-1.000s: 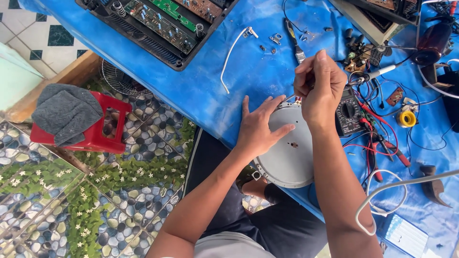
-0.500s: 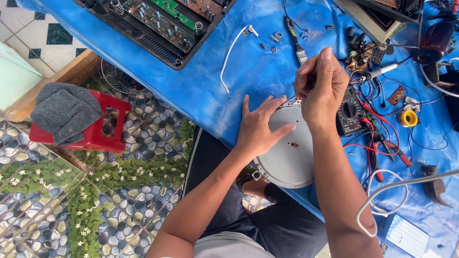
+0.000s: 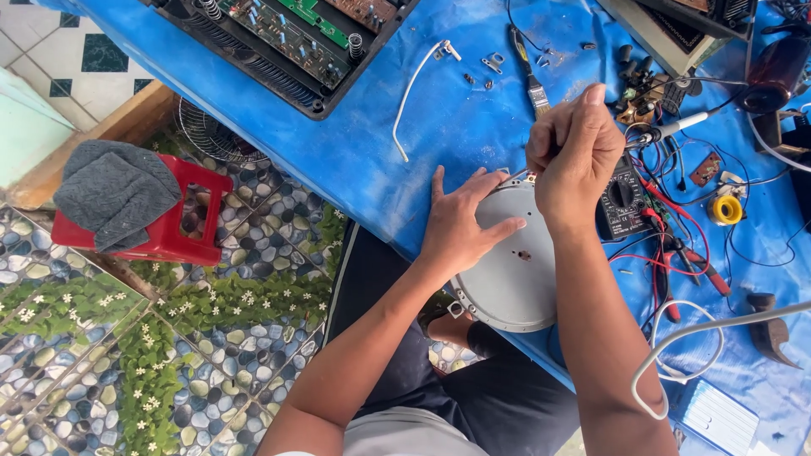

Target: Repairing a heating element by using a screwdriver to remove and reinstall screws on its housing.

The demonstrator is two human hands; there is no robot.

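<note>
From the head view, your left hand lay flat and open on the grey disc, fingers spread across its near-left part, holding nothing; pressing down like that looked meant to keep the disc from turning or sliding. The disc sat at the near edge of the blue table, partly overhanging your lap, with a small hole near its middle. Your right hand was closed into a fist above the disc's far rim, thumb and fingers pinched tight around something thin; a short bit of metal showed just below the fist at the rim, but I could not tell what tool it was. Held upright over the edge, it seemed aimed at a fastening there. Just right of that hand a black multimeter rested with red leads trailing toward you, within easy reach. Farther back lay a small brush, a white cable and a few loose metal bits, pushed away from the disc. An opened black case with circuit boards took the far-left corner of the table. Down on the patterned floor, well apart to your left, stood a red stool with a grey cloth draped over it.
</note>
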